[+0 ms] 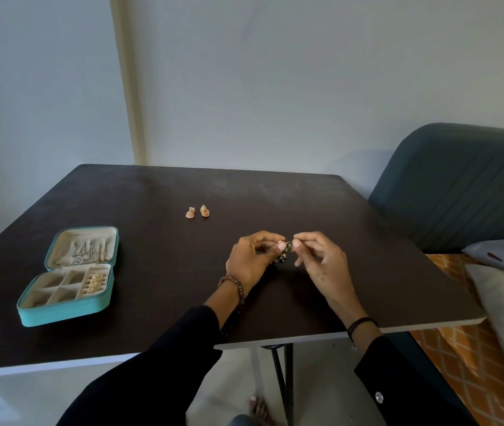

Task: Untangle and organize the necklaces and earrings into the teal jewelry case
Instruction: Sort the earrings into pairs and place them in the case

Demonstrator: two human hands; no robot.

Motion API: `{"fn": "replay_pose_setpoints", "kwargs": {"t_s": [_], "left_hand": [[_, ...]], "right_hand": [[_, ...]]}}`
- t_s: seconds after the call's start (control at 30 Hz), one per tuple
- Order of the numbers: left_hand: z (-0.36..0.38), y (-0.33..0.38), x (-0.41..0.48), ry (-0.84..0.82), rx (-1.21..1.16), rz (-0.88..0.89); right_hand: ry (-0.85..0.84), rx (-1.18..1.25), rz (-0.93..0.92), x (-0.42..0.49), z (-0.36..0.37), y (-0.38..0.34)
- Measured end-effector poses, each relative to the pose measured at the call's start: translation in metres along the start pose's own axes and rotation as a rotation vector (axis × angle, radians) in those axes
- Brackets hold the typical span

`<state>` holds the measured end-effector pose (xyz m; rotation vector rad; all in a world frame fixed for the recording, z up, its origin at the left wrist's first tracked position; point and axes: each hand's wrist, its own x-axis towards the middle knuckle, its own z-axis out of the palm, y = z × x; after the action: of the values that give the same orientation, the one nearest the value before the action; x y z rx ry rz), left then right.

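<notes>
"Small dark beaded jewellery piece (284, 255): where is it?"
"Pinched between the left hand (246, 259) and the right hand (321, 261), thumb and forefinger tips on either end, over the dark brown surface (152, 195). Probably to tease it apart."
"And the open teal zip-round jewelry case (69, 315)?"
"Well left of the left hand, lid laid flat so the compartments are reachable. Two gold bell-shaped earrings (196, 212) lie beyond the hands."

Teal case (69, 315), cream-lined; dark brown table (152, 241); 2 gold earrings (197, 212).
</notes>
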<state>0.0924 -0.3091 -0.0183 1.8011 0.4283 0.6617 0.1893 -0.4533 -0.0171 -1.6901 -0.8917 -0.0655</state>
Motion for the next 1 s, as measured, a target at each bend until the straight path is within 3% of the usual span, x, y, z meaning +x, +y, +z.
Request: {"fn": "replay_pose_setpoints", "kwargs": {"t_s": [0.17, 0.33, 0.67, 1.0], "left_hand": [[-0.002, 0.0, -0.001, 0.021, -0.016, 0.003], [-0.005, 0.001, -0.003, 0.017, -0.044, 0.019], [-0.004, 0.001, -0.002, 0.033, -0.058, 0.014], [-0.004, 0.003, -0.003, 0.054, -0.068, -0.007]], "right_hand": [[0.265, 0.092, 0.184, 0.013, -0.009, 0.023], [0.409, -0.062, 0.257, 0.022, -0.009, 0.032], [0.091, -0.412, 0.198, 0.032, -0.004, 0.04], [0.048, -0.538, 0.218, 0.034, -0.001, 0.044]]}}
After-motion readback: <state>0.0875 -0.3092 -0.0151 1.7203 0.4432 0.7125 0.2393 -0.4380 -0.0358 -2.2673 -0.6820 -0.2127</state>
